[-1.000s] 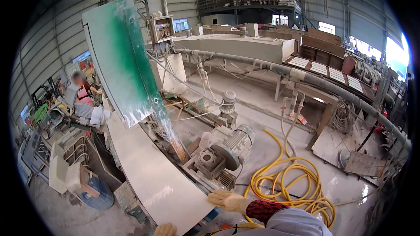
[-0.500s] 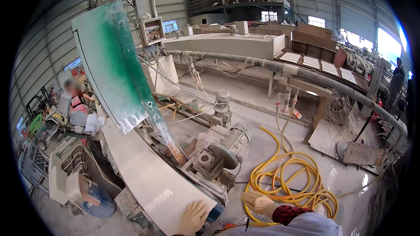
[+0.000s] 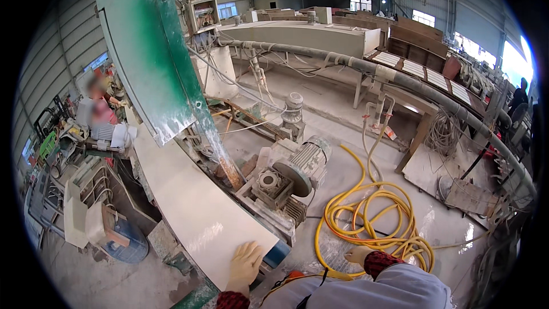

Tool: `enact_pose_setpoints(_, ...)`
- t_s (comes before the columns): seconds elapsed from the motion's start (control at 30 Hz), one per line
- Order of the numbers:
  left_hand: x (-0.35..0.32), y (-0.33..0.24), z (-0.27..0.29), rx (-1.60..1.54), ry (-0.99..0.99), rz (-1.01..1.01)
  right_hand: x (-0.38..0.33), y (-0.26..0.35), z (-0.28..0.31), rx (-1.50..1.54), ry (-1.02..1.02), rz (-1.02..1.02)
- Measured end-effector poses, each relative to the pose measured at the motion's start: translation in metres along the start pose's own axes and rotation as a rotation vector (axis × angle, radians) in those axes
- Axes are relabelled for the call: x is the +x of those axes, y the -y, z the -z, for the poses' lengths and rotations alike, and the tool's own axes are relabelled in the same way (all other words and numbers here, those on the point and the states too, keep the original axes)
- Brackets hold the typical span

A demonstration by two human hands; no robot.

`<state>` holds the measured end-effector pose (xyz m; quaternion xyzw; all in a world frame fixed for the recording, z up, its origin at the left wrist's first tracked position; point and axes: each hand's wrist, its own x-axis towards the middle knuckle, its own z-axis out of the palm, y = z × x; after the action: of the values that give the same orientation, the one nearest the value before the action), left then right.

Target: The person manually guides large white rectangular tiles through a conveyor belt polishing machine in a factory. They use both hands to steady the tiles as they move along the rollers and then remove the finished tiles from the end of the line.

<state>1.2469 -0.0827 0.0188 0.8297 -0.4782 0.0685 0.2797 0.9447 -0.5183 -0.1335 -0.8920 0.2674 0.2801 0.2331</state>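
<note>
My left hand (image 3: pixel 245 265), in a pale cream glove, lies flat on the near end of a white belt (image 3: pixel 209 232). Its fingers are stretched out, pointing away from me. At the belt's end a blue roller (image 3: pixel 277 253) shows just right of that hand. My right hand (image 3: pixel 358 254), gloved alike with a dark red checked cuff, hovers over the floor close to my body. Its fingers look curled in, and no object shows in them. Nearest to it is a coiled yellow hose (image 3: pixel 372 242). A green and white panel (image 3: pixel 150 60) rises above the belt's far part.
A dusty motor with a gearbox (image 3: pixel 306 163) stands right of the belt. A blue drum (image 3: pixel 128 243) and scrap parts lie to the left, where another person (image 3: pixel 103 109) is at work. A long grey pipe (image 3: pixel 343 60) crosses behind, near a wooden-framed stand (image 3: pixel 420 137).
My view has shifted, so most of the machinery sits higher in the picture. My right hand has drawn slightly right and away from the belt's end. My left hand stays on the belt.
</note>
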Motion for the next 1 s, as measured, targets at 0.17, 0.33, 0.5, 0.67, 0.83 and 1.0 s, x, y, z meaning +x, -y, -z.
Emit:
enact_pose_setpoints(0.17,-0.056,0.011,0.039,0.042,-0.020,0.046,0.050,0.012,-0.012,-0.017,0.015,0.051)
enact_pose_setpoints(0.33,-0.113,0.027,0.061,0.081,-0.089,0.093,0.070,0.054,-0.014,0.055,-0.027,0.208)
enact_pose_setpoints(0.5,-0.160,0.044,0.051,0.204,-0.167,0.250,0.071,0.090,-0.005,0.021,-0.027,0.240)
enact_pose_setpoints(0.67,-0.200,0.059,0.043,0.273,-0.224,0.370,0.056,0.065,-0.008,0.003,-0.049,0.368)
enact_pose_setpoints(0.83,-0.226,0.053,0.050,0.389,-0.319,0.381,0.067,0.027,-0.034,0.035,-0.029,0.186)
enact_pose_setpoints(1.0,-0.208,0.038,0.036,0.309,-0.437,0.363,0.058,0.010,-0.048,0.048,-0.043,0.134)
